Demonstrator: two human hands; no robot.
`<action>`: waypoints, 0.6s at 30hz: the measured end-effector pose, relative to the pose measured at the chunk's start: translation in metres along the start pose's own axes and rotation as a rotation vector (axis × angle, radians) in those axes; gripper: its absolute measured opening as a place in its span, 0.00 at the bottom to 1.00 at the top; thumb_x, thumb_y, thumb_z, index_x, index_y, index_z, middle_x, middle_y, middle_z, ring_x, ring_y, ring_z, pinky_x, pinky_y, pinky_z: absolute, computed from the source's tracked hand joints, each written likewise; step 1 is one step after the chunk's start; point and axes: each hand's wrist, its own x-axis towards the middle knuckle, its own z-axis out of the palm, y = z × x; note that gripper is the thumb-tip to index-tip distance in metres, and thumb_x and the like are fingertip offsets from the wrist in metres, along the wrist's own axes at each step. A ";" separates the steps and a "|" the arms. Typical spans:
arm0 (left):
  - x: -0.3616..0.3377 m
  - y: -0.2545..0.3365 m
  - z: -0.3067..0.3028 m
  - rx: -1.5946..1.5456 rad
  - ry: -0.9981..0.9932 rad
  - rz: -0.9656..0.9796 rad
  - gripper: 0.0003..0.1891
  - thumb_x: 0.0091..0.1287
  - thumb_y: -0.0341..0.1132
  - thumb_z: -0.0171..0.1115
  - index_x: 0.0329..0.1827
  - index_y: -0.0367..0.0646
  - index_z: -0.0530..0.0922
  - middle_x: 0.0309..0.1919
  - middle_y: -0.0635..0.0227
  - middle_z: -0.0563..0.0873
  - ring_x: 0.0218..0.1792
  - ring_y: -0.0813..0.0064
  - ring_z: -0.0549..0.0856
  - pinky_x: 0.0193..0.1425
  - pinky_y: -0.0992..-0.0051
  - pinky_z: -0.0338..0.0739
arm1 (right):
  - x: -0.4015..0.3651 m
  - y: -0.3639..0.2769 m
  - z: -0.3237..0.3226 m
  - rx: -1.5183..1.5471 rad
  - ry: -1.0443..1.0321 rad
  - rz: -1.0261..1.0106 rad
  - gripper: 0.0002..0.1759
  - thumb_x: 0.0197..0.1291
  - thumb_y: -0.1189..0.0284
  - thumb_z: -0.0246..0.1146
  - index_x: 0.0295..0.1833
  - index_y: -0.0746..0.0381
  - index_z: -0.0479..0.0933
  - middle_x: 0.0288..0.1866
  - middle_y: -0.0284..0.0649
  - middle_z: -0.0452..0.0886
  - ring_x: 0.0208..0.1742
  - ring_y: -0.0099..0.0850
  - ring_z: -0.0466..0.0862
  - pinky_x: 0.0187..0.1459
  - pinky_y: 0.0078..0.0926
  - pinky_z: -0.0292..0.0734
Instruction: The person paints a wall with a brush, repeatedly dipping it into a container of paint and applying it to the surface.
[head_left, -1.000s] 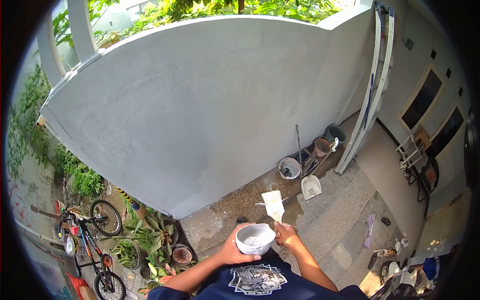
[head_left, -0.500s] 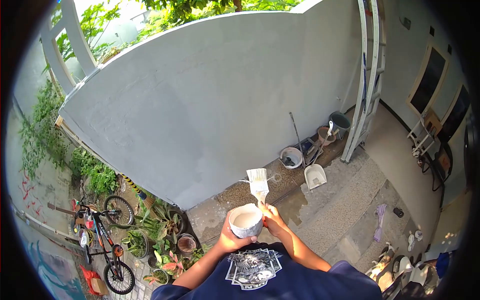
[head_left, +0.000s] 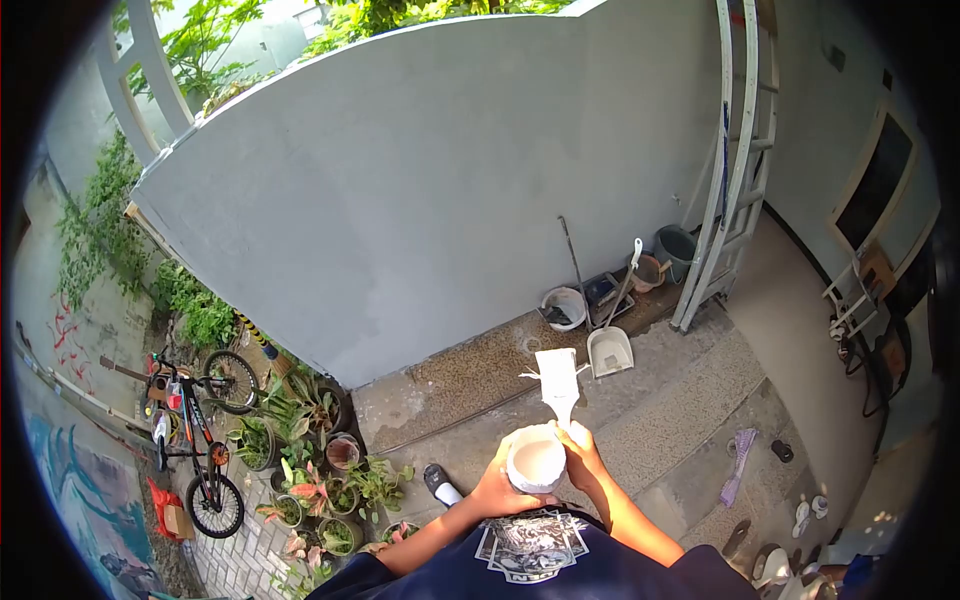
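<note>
My left hand (head_left: pixel 497 487) is wrapped around a small round bowl (head_left: pixel 536 462) with pale paint inside, held in front of my chest. In my right hand (head_left: pixel 583 455), just beside the bowl's rim, is a paintbrush (head_left: pixel 558 380) with its wide pale bristles pointing up and away from me. Stray bristles stick out at its left side. The brush handle is mostly hidden by my fingers. Beyond both hands stands a grey wall (head_left: pixel 420 190).
Along the wall's foot are a white bucket (head_left: pixel 566 307), a dustpan (head_left: pixel 610 352), a dark bucket (head_left: pixel 676 250) and a leaning ladder (head_left: pixel 735 170). Potted plants (head_left: pixel 340 500) and a bicycle (head_left: pixel 212 455) stand at left. A purple cloth (head_left: pixel 738 467) and footwear (head_left: pixel 802 515) lie at right.
The bowl and brush have shifted right in view, staying in my hands. My viewpoint has moved, and a shoe now shows near the plants.
</note>
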 end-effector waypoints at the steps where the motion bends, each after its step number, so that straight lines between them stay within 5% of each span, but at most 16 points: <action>1: 0.003 0.002 0.006 0.071 -0.047 0.000 0.54 0.44 0.39 0.86 0.73 0.37 0.59 0.67 0.56 0.69 0.70 0.63 0.69 0.73 0.64 0.63 | -0.004 -0.004 -0.008 0.003 -0.010 0.006 0.16 0.70 0.59 0.64 0.41 0.62 0.76 0.29 0.26 0.74 0.29 0.16 0.70 0.29 0.17 0.64; 13: -0.002 0.009 0.035 -0.011 0.024 -0.086 0.50 0.46 0.38 0.85 0.70 0.39 0.63 0.64 0.60 0.73 0.67 0.66 0.72 0.72 0.65 0.64 | -0.007 -0.003 -0.037 -0.065 -0.076 -0.011 0.13 0.71 0.61 0.62 0.40 0.60 0.75 0.28 0.27 0.73 0.27 0.16 0.69 0.26 0.17 0.62; 18: -0.009 0.009 0.018 -0.046 0.077 -0.063 0.47 0.47 0.35 0.84 0.69 0.40 0.64 0.62 0.62 0.75 0.65 0.69 0.74 0.71 0.66 0.65 | -0.001 -0.013 -0.037 0.275 -0.103 0.143 0.06 0.72 0.71 0.50 0.49 0.60 0.67 0.27 0.33 0.70 0.19 0.19 0.66 0.20 0.19 0.63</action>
